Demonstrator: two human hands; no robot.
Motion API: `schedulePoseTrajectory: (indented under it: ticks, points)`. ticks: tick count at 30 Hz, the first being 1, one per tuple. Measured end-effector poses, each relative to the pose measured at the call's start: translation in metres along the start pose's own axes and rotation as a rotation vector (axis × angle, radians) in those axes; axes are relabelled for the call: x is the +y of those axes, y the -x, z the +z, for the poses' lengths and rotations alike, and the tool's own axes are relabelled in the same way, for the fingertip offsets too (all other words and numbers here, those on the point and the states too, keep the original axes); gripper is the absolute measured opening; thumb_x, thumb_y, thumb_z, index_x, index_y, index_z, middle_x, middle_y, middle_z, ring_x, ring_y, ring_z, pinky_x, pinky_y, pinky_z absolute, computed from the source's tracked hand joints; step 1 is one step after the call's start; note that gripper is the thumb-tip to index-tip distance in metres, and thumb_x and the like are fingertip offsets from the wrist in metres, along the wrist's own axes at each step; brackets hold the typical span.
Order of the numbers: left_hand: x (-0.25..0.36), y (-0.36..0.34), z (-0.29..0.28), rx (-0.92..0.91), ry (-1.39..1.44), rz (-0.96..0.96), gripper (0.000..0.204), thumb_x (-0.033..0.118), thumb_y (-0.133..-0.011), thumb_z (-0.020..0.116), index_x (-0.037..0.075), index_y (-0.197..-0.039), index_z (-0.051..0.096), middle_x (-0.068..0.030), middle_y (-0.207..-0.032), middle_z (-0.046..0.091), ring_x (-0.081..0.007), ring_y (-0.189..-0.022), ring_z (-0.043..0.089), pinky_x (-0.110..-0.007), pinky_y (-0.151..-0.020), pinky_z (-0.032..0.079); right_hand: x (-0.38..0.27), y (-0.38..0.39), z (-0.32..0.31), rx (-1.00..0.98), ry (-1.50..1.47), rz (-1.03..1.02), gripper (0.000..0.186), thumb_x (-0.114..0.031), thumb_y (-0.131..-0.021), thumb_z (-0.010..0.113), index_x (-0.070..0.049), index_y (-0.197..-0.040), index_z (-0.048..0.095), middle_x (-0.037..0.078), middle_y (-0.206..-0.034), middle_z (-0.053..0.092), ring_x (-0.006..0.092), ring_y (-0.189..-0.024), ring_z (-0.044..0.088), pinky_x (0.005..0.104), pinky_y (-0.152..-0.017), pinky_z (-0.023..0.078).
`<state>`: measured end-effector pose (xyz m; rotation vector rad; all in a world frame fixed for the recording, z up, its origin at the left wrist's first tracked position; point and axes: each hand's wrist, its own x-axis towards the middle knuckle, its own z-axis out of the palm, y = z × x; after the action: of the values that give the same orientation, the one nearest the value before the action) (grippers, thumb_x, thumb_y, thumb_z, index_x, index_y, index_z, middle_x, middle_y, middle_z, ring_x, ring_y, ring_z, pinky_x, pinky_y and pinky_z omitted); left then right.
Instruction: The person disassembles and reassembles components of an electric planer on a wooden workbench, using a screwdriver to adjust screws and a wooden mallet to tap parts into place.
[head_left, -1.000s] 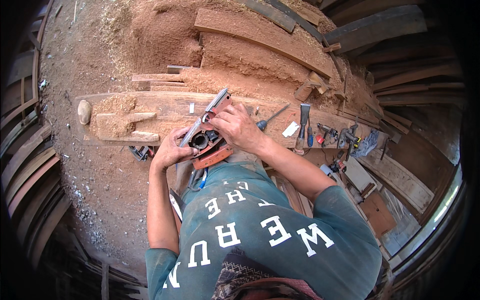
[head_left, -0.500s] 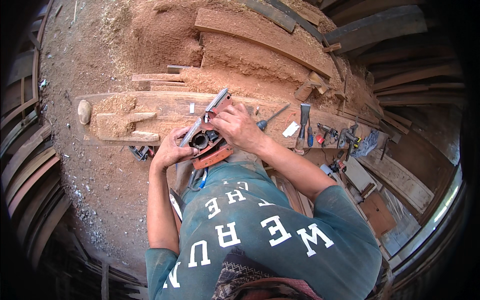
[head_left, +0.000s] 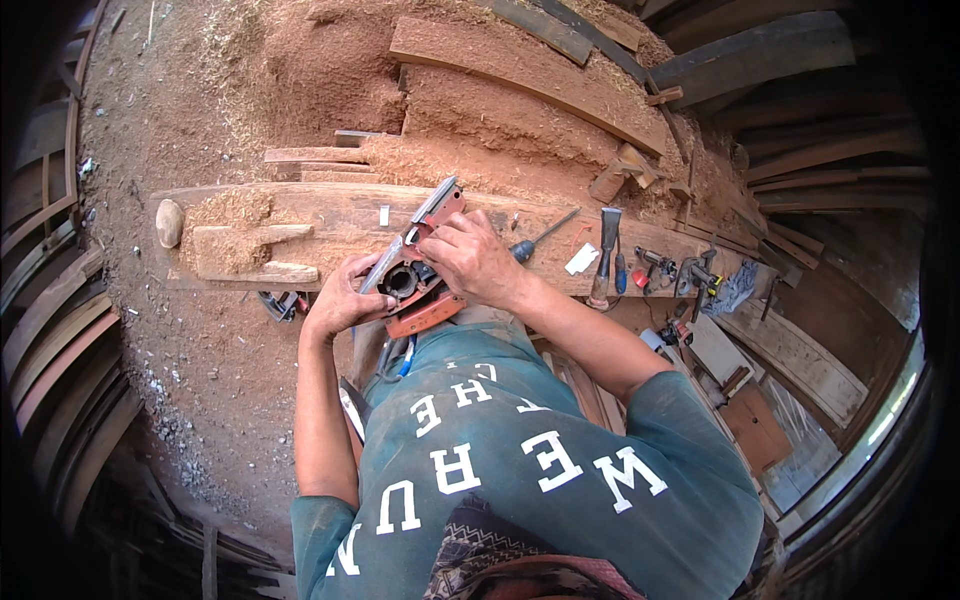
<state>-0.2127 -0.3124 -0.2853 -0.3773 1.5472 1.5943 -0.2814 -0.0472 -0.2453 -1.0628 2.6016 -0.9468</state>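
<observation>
A red-orange electric planer (head_left: 425, 318) with a long grey metal sole is tilted up in front of my body, over the near edge of the bench. Its side shows a round dark opening and black inner parts. My left hand (head_left: 345, 298) is wrapped round its lower left end, thumb on the side near the opening. My right hand (head_left: 472, 258) lies over the planer's middle, fingers bent and closed together at the body beside the sole. What those fingertips pinch is too small and covered to make out.
The wooden bench plank (head_left: 345, 208) carries a round stone (head_left: 169, 223), sawdust and wood scraps. To the right lie a screwdriver (head_left: 540, 238), a white paper piece (head_left: 581, 259), a wide chisel (head_left: 606, 255) and power tools (head_left: 700, 275). Boards (head_left: 520, 75) lie in sawdust beyond.
My right hand has shifted very slightly at the planer's middle. The planer and my left hand look the same.
</observation>
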Motion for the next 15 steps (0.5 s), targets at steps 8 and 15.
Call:
schedulePoseTrajectory:
  ticks: [8,15]
  points:
    - [-0.001,0.001,0.0,0.028,0.029,-0.008,0.083,0.019,-0.064,0.094,0.004,-0.142,0.066,-0.0129,-0.135,0.061,-0.027,-0.129,0.06,-0.038,-0.113,0.046,0.002,-0.004,-0.005,0.039,0.002,0.017,0.011,-0.014,-0.091,0.075,-0.008,-0.1,0.074,0.005,-0.095,0.072,0.0234,-0.1,0.065,0.0415,-0.087,0.043]
    - [-0.001,0.001,0.0,0.041,-0.037,0.033,0.084,0.023,-0.063,0.095,0.005,-0.14,0.069,-0.013,-0.134,0.063,-0.0282,-0.13,0.06,-0.039,-0.116,0.043,0.005,0.001,-0.001,-0.051,-0.004,0.041,0.023,-0.012,-0.085,0.079,-0.008,-0.108,0.076,0.008,-0.108,0.076,0.0247,-0.105,0.068,0.044,-0.094,0.045]
